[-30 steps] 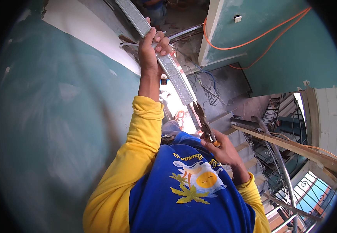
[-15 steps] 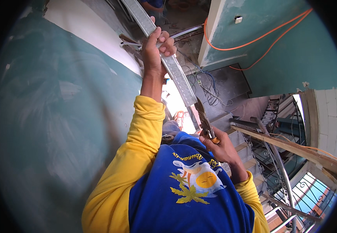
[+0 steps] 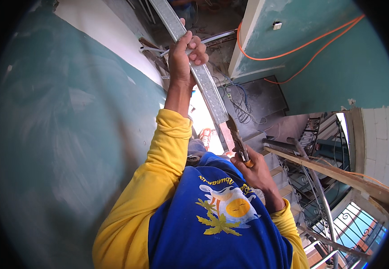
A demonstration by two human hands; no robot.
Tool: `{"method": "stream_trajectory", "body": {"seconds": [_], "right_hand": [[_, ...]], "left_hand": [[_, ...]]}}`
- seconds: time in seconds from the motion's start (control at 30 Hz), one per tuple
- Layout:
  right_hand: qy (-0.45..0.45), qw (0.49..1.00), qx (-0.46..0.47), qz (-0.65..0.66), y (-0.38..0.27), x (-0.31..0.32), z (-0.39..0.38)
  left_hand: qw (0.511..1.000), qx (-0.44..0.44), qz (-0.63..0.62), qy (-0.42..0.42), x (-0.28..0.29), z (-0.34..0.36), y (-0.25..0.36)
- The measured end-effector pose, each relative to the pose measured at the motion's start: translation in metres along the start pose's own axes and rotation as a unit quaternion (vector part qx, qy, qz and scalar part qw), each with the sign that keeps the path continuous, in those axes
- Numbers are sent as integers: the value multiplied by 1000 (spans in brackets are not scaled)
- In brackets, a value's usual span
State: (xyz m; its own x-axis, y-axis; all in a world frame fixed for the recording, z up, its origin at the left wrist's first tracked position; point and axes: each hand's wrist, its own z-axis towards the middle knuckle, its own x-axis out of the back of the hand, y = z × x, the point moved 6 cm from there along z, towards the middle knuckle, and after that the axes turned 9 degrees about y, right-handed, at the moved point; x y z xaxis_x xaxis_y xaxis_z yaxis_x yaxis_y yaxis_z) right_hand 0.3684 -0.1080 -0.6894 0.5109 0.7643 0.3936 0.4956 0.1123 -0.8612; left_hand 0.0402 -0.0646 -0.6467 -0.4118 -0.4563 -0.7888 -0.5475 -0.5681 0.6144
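My left hand (image 3: 186,58) is wrapped round a long galvanized metal stud (image 3: 210,92), a thin channel with dotted dimples. The stud slants from the top of the view down toward my right hand. In my right hand (image 3: 253,168) is a pair of tin snips (image 3: 238,140) with dark blades and an orange grip end. The snips' blades reach up to the lower end of the stud, at its right corner. Whether they touch or bite into the metal I cannot tell.
A teal wall (image 3: 82,130) rises close on my left. Orange cable (image 3: 288,57) hangs on the right wall. Tangled cords (image 3: 242,110) lie on the grey floor ahead. To the right are stairs, a wooden beam (image 3: 333,169) and a metal railing (image 3: 322,197).
The stud and my left hand have shifted slightly to the right. My right hand keeps the snips at the stud's lower end, nearly unmoved.
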Motion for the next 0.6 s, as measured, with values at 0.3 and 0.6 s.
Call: {"method": "stream_trajectory", "body": {"seconds": [0.3, 0.6], "right_hand": [[38, 999, -16, 21, 7, -6, -2], [88, 996, -20, 24, 11, -13, -5]], "left_hand": [[1000, -1, 6, -25, 0, 0, 3], [999, -24, 24, -15, 4, 2, 6]]}}
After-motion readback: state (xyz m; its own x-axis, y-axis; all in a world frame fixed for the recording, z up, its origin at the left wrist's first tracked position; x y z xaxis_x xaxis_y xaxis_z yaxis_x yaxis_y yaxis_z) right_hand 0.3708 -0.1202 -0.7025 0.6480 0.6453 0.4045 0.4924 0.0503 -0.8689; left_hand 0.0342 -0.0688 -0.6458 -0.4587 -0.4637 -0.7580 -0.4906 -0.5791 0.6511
